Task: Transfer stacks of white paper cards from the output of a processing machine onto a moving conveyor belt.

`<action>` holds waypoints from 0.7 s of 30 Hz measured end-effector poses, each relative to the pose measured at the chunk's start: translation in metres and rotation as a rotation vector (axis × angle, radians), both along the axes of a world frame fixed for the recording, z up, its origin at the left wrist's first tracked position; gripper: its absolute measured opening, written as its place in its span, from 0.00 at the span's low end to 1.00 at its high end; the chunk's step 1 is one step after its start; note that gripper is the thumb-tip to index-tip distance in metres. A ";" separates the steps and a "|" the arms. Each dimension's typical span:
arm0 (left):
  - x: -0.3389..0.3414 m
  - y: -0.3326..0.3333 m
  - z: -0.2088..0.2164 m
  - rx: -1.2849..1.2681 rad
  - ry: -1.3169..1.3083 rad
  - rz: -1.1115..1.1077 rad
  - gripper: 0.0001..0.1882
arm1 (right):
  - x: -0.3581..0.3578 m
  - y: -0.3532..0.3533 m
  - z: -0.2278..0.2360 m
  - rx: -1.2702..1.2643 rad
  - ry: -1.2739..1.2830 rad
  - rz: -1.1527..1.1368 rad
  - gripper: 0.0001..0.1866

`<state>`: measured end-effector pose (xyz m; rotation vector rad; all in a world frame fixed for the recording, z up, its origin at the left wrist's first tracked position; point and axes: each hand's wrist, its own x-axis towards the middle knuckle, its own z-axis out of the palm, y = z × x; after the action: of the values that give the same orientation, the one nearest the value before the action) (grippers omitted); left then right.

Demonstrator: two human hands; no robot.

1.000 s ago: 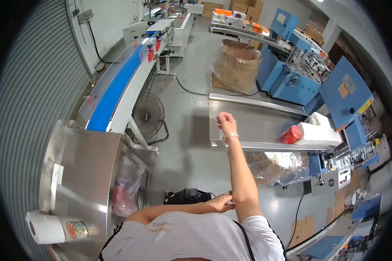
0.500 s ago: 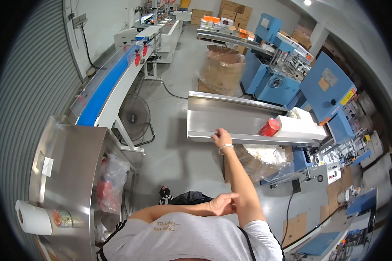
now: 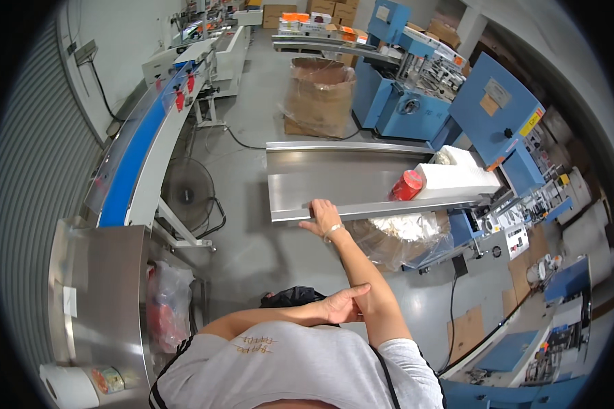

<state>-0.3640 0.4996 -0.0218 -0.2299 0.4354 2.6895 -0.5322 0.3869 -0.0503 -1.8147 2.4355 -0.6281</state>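
My right hand (image 3: pixel 324 217) reaches forward and lies on the front rim of a long steel tray (image 3: pixel 334 180), fingers curled over the edge. A red container (image 3: pixel 408 185) lies on its side farther right on the tray, against a white block (image 3: pixel 457 178), well away from that hand. My left hand (image 3: pixel 341 307) rests flat on my right upper arm with its fingers apart and holds nothing.
A clear bag of white scraps (image 3: pixel 402 235) hangs under the tray. A blue conveyor (image 3: pixel 133 160) and a floor fan (image 3: pixel 187 194) stand at left, a steel table (image 3: pixel 102 293) with a paper roll (image 3: pixel 68 385) near left. A brown sack (image 3: pixel 318 95) and blue machines (image 3: pixel 416 102) stand behind.
My right hand dropped from mid-air onto the tray's front rim and stayed there. The view drew closer to the tray. My left hand kept its place on my arm.
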 end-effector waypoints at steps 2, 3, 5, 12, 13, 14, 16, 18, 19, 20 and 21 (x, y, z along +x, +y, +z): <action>-0.003 -0.004 -0.003 0.020 -0.063 -0.098 0.31 | -0.007 0.006 -0.010 -0.181 0.018 0.096 0.27; -0.005 -0.007 -0.004 0.033 -0.131 -0.151 0.27 | -0.007 0.005 -0.006 -0.178 0.017 0.080 0.27; -0.012 -0.016 -0.020 0.002 -0.120 -0.162 0.25 | 0.000 0.005 0.009 -0.113 -0.129 0.004 0.25; -0.022 -0.038 -0.002 0.017 -0.011 -0.195 0.27 | -0.015 -0.012 0.027 -0.017 -0.614 -0.162 0.27; -0.024 -0.041 -0.001 0.038 0.017 -0.205 0.27 | -0.018 -0.013 0.025 -0.016 -0.622 -0.191 0.27; -0.024 -0.041 -0.002 0.047 0.009 -0.231 0.27 | -0.021 -0.012 0.024 0.009 -0.635 -0.207 0.26; -0.024 -0.043 -0.003 0.035 0.072 -0.246 0.27 | -0.021 -0.014 0.022 -0.015 -0.664 -0.223 0.25; -0.025 -0.046 -0.011 0.058 0.054 -0.319 0.27 | -0.023 -0.013 0.024 -0.007 -0.697 -0.246 0.24; -0.025 -0.047 -0.010 0.031 0.043 -0.334 0.27 | -0.024 -0.012 0.026 0.000 -0.725 -0.252 0.23; -0.026 -0.049 -0.010 0.003 0.033 -0.350 0.27 | -0.022 -0.012 0.027 0.001 -0.727 -0.263 0.23; -0.026 -0.050 -0.009 0.008 0.033 -0.360 0.27 | -0.020 -0.009 0.031 -0.009 -0.758 -0.280 0.22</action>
<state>-0.3903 0.4495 -0.0313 -0.0930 0.4301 2.3439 -0.5518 0.3776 -0.0192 -0.9562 2.1296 -1.0949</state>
